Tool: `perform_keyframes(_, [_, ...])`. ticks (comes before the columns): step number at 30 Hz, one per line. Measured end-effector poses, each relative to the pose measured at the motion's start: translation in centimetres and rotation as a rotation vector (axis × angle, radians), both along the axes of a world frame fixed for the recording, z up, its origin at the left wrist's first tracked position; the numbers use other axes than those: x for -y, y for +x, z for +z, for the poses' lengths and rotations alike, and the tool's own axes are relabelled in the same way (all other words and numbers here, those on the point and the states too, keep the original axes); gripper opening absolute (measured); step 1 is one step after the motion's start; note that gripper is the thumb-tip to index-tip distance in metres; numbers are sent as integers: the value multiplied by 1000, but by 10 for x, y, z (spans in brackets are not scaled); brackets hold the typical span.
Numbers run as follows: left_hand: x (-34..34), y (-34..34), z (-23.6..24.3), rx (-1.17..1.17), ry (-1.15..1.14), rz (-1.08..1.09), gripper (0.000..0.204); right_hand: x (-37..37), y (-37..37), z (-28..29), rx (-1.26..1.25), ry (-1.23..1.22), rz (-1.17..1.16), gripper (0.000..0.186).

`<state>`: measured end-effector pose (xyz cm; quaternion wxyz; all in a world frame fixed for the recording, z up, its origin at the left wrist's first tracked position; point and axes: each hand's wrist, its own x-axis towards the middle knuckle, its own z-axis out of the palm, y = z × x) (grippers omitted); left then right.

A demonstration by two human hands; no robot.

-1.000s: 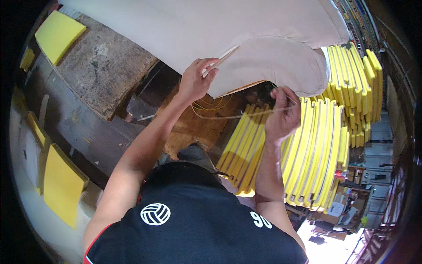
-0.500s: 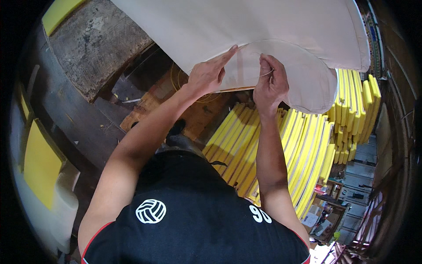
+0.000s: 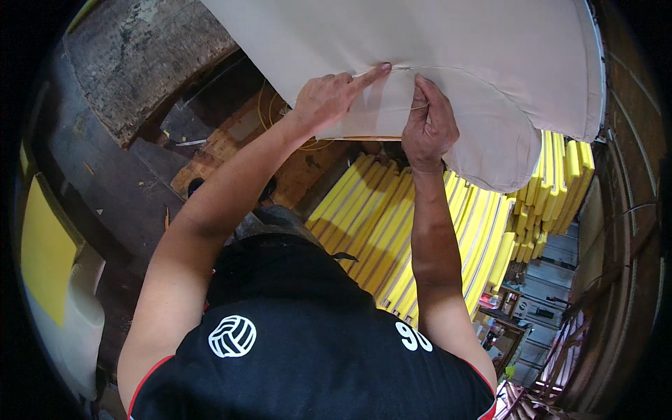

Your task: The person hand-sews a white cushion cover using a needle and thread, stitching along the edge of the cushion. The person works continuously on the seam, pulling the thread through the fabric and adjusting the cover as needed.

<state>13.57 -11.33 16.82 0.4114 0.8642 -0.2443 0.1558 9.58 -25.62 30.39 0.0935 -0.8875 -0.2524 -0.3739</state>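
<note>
A pale beige upholstered panel with a curved seam spreads ahead of me. My left hand rests on it, index finger stretched out and pressing at the seam's left part, with nothing visibly held. Just to the right, my right hand is closed in a pinch close to the same seam. A thin pale thread crosses its fingers. Whether a needle sits in that pinch is too small to tell. Below the seam, a rounded beige flap hangs past the right wrist.
Several yellow foam-padded boards stand in rows below the panel, with more yellow pads stacked at right. A worn wooden bench stands at far left. Yellow cord lies by a brown board. Another yellow padded piece leans at left.
The right hand has come up nearer the seam, and the left fingertip has shifted slightly right along it. The view has turned a little, so the panel appears farther right.
</note>
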Motion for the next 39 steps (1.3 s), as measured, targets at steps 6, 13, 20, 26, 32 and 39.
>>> perform_keyframes(6, [3, 2, -6, 40, -36, 11, 82, 3, -1, 1, -51, -65, 9, 25])
perform_keyframes(13, [3, 1, -7, 57, -59, 20, 83, 5, -1, 1, -68, -121, 38, 30])
perform_keyframes(20, [2, 1, -7, 46, -64, 7, 84, 6, 1, 1, -46, -155, 55, 27])
perform_keyframes(26, [0, 0, -4, 21, -51, 2, 82, -1, -1, 3, -30, -169, -31, 20])
perform_keyframes(32, [-3, 0, -2, 18, -32, -8, 79, -7, 1, 6, 14, -175, -64, 15])
perform_keyframes(39, [-5, 1, -3, 25, -25, -18, 79, -12, 2, 9, -19, -175, -86, 14])
